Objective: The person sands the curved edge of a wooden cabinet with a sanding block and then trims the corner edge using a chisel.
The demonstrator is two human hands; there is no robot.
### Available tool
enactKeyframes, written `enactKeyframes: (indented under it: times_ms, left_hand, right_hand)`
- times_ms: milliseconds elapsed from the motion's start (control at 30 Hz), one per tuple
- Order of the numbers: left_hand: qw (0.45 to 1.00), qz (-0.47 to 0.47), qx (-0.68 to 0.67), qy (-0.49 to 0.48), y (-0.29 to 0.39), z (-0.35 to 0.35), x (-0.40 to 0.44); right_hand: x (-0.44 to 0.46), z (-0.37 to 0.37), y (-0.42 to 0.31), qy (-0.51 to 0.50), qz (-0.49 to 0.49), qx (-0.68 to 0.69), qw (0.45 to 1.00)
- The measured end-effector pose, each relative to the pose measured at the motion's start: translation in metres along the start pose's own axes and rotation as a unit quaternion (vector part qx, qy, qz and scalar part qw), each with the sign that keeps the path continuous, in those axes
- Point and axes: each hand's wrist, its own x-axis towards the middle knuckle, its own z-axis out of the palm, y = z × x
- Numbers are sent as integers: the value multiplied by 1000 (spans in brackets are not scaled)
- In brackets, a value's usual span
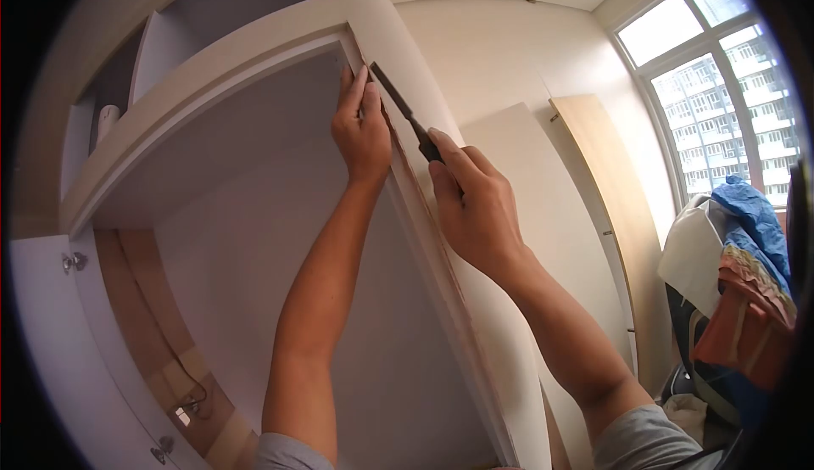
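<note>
My right hand (475,198) is wrapped around the dark handle of a narrow, flat file (392,90). The tool slants up to the left, its tip close to the cabinet's front edge near the top corner. Just left of that tip, my left hand (363,126) has its fingers and thumb closed around the upright edge (411,165) of the white cabinet frame. A rough brownish line runs down this edge. Whether the blade touches the edge I cannot tell.
An open cabinet door (64,343) with metal hinges hangs at the left. Above are shelf compartments (229,3), one with a white cylinder (108,120). Loose panels (606,181) lean against the right wall. A blue and red cloth pile (746,258) lies beneath the window (708,88).
</note>
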Motion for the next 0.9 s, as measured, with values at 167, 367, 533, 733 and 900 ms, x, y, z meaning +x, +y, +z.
enactKeyframes:
  times_ms: [167, 367, 533, 733, 900]
  left_hand:
    - [999, -4, -41, 15, 9, -1, -18]
    - [997, -14, -71, -6, 15, -5, -26]
    - [997, -29, -72, -10, 15, -1, -27]
    - [999, -11, -34, 2, 17, 5, -28]
    - [1000, -7, -23, 14, 16, 8, -27]
  right_hand:
    - [7, 8, -4, -34, 22, -21, 999]
    - [12, 5, -10, -35, 39, -77, 996]
    - [9, 7, -22, -41, 22, -101, 994]
    - [11, 12, -39, -53, 10, -204, 977]
    - [11, 21, -34, -37, -22, -236, 971]
